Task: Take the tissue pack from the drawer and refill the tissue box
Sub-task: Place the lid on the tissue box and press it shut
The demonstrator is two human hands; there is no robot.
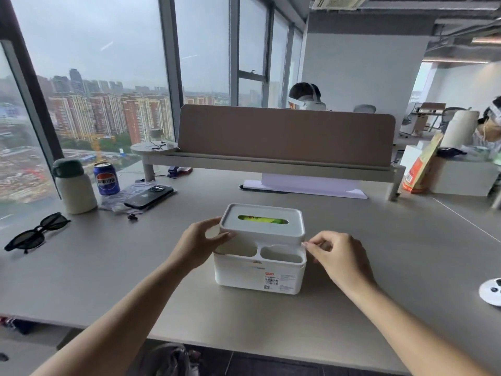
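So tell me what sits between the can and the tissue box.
In the head view, a dark phone on crinkled plastic, then bare desk.

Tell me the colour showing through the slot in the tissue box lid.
Bright green with a bit of red print, seen through the lid's slot in the head view.
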